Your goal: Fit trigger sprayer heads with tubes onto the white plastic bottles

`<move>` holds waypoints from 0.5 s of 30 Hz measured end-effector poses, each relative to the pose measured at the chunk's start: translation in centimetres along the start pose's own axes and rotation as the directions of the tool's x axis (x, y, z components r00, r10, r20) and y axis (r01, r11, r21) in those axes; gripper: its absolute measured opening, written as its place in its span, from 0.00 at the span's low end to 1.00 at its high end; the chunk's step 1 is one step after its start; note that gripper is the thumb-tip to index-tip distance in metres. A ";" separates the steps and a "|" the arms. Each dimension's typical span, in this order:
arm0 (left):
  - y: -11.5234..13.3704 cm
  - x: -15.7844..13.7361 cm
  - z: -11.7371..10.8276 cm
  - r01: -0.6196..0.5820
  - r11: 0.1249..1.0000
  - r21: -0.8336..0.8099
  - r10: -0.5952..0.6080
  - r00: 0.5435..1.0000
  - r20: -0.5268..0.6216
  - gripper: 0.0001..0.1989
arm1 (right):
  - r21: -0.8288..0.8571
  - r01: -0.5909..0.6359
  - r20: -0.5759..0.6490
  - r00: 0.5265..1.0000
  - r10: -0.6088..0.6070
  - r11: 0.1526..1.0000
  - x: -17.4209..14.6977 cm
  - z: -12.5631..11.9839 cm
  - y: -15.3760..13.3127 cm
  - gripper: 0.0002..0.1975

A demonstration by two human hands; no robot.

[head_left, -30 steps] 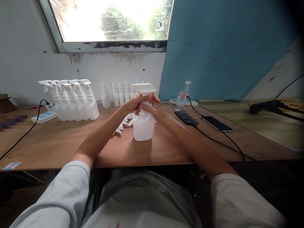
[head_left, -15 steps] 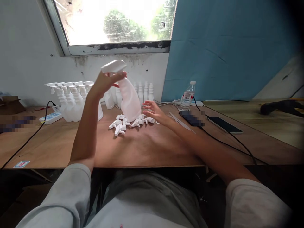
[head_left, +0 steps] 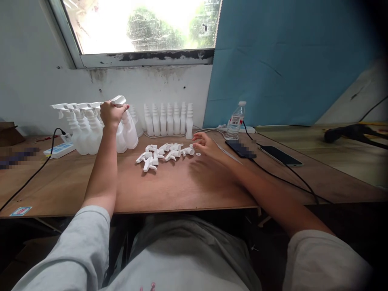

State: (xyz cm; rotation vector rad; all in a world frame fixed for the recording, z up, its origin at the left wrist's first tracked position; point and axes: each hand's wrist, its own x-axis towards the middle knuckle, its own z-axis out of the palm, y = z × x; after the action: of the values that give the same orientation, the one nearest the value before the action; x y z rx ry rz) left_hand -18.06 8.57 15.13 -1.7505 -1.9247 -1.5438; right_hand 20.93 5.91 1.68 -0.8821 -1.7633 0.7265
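Note:
My left hand (head_left: 111, 114) is closed around the neck of a white spray bottle (head_left: 130, 131), just under its trigger head. The bottle leans slightly, at the right end of a row of spray bottles (head_left: 80, 133) fitted with trigger heads. Whether its base touches the table cannot be made out. My right hand (head_left: 204, 144) hovers low with its fingers apart, beside the right end of a pile of loose white trigger sprayer heads (head_left: 157, 155). A small white ring (head_left: 198, 154) lies just below its fingers.
Several bottles without heads (head_left: 168, 121) line the wall. To the right are a clear water bottle (head_left: 234, 123), a dark phone (head_left: 241, 149), another phone (head_left: 281, 156) and black cables (head_left: 281, 176). A white power strip (head_left: 60, 150) lies at left, near a cardboard box (head_left: 11, 133).
My left hand has carried the spray bottle left and down, from above the loose trigger heads to the row of headed bottles. My right hand stays near the pile, slightly lower and further right.

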 end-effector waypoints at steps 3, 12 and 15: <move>-0.1 -0.4 0.2 0.091 0.994 0.056 -0.083 0.988 -0.131 0.18 | -0.022 0.009 -0.002 1.000 -0.009 1.000 -0.1 -0.4 -0.4 0.22; -0.7 -0.4 0.7 0.056 0.998 -0.039 -0.061 0.987 -0.150 0.27 | -0.190 0.015 -0.004 1.000 -0.016 0.982 0.0 -1.7 0.3 0.17; -1.0 -0.2 0.6 0.015 0.998 -0.054 -0.025 0.984 -0.175 0.33 | -0.296 0.060 -0.018 0.998 -0.068 0.953 0.3 -2.3 0.9 0.16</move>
State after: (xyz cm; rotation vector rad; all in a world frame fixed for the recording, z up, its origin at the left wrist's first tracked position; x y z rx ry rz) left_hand -18.52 9.03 14.12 -1.5594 -1.8386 -1.7076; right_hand 23.22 6.85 1.86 -1.0223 -1.8959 0.4107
